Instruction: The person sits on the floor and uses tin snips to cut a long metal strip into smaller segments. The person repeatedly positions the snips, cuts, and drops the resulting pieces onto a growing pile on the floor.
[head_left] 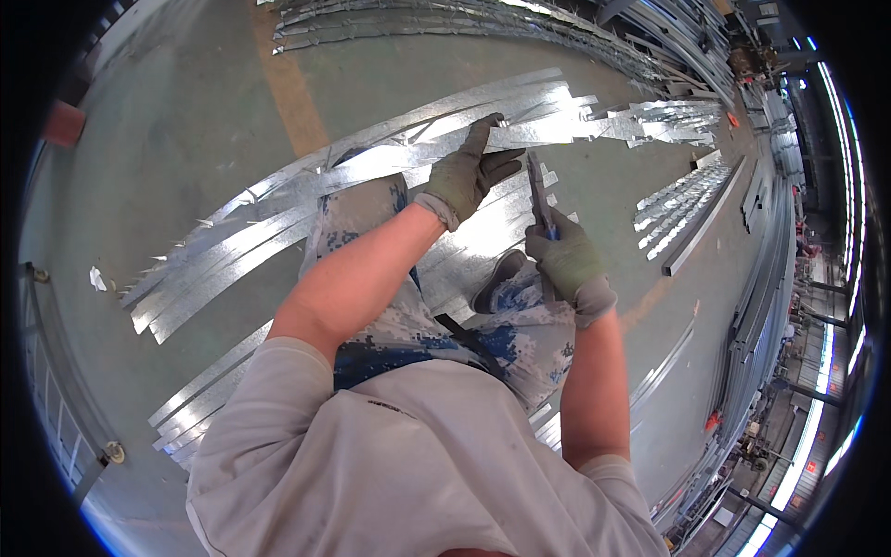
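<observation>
My left hand [459,181], in a grey-green work glove, is at a long shiny metal strip [371,165] that lies over my raised knee. One finger stretches across the strip, and the others reach out apart below its edge. In my right hand [568,255], also gloved, is a hand tool like tin snips or pliers [537,186], with a bit of blue on its handle. Its dark jaws point away from me, just right of my left fingertips. Whether the jaws are open I cannot tell. More metal strips [232,265] lie around and beneath the knee.
Bundles of jagged-edged strips [418,23] lie on the green floor [186,102] at the far side. A smaller stack of strips [682,204] and a dark square bar [691,243] are to the right. A wheeled metal frame [70,408] stands at the left.
</observation>
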